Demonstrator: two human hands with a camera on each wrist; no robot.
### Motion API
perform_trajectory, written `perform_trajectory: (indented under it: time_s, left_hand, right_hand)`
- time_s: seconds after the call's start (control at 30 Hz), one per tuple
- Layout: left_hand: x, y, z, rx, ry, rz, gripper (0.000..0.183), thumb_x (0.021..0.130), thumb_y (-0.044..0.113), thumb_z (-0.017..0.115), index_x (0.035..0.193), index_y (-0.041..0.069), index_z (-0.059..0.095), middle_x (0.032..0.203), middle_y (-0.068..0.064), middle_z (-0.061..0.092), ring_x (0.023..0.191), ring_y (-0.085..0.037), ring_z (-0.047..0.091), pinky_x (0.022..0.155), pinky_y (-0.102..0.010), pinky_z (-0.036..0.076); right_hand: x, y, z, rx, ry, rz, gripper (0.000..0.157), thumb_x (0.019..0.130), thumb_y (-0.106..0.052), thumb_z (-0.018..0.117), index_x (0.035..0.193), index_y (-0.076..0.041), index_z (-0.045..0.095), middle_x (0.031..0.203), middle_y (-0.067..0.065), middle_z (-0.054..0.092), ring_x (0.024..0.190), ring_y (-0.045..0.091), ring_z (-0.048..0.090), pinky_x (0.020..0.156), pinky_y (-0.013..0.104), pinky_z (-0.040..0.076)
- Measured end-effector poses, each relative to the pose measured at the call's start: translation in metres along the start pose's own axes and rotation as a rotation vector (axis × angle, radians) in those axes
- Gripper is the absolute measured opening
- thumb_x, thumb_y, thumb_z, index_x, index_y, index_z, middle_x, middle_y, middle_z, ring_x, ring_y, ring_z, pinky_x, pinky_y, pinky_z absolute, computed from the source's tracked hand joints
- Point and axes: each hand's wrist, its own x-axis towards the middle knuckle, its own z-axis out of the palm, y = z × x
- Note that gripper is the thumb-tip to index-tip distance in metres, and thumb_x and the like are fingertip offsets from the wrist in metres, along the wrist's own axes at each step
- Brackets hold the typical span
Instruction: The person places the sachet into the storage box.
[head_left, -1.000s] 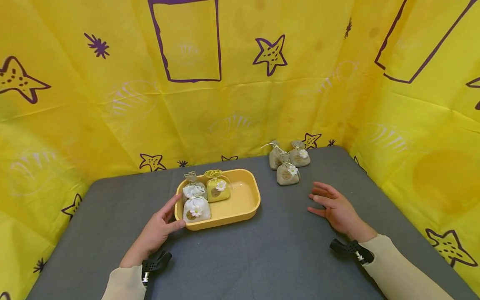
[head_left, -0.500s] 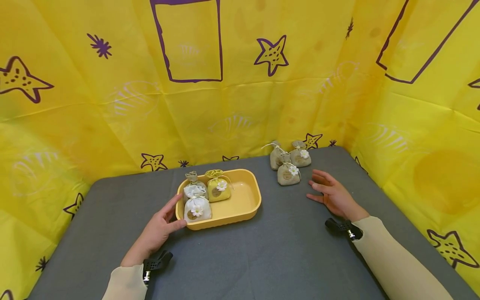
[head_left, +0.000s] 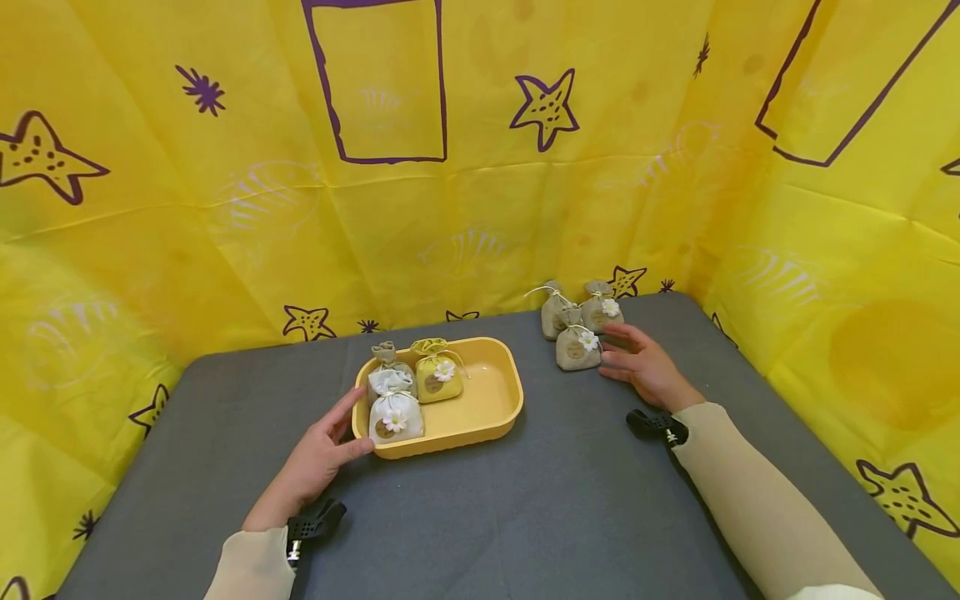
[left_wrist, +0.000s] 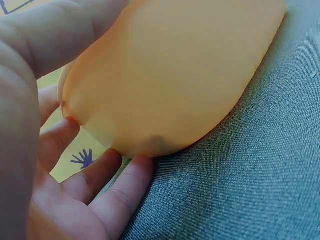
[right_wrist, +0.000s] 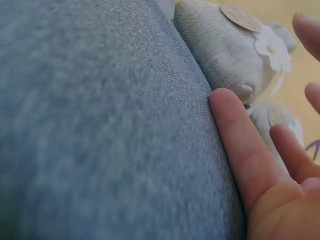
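Note:
A yellow tray (head_left: 480,417) sits on the grey table. Inside it, at the left, are a white pouch (head_left: 391,408), a greyish pouch (head_left: 385,356) partly hidden behind it, and a yellow pouch (head_left: 438,379). My left hand (head_left: 318,454) holds the tray's left end, thumb at the front corner and fingertips at the end wall. To the right, three beige drawstring pouches stand grouped. My right hand (head_left: 645,367) is beside the front beige pouch (head_left: 576,350), fingers spread and extended; in the right wrist view one fingertip is at the pouch's base (right_wrist: 225,50).
The other beige pouches, one back left (head_left: 552,312) and one back right (head_left: 600,312), stand close to the front one. A yellow patterned cloth (head_left: 480,200) hangs behind and beside the grey table (head_left: 480,517).
My right hand has moved forward and left, from apart to right beside the front beige pouch. The left hand stays at the tray, and the pouches keep their places.

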Motion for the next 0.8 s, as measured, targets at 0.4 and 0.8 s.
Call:
perform_trajectory:
  time_s: [0.4, 0.8]
  left_hand:
    - [-0.001, -0.001, 0.000, 0.003, 0.002, 0.014, 0.081, 0.094, 0.018, 0.072, 0.160, 0.019, 0.024, 0.164, -0.010, 0.017, 0.147, -0.038, 0.017, 0.112, -0.050, 0.020]
    - [-0.002, 0.001, -0.001, 0.020, 0.009, -0.002, 0.082, 0.094, 0.022, 0.072, 0.160, 0.025, 0.024, 0.163, -0.005, 0.020, 0.146, -0.035, 0.021, 0.111, -0.039, 0.024]
  right_hand:
    - [0.014, 0.001, 0.009, -0.140, -0.031, 0.011, 0.068, 0.093, -0.001, 0.069, 0.152, -0.003, 0.035, 0.156, 0.017, 0.027, 0.123, 0.031, 0.050, 0.085, 0.039, 0.056]
    - [0.019, 0.004, 0.011, -0.246, -0.038, 0.010, 0.061, 0.093, -0.005, 0.071, 0.148, -0.003, 0.043, 0.157, 0.018, 0.027, 0.121, 0.030, 0.050, 0.085, 0.035, 0.056]
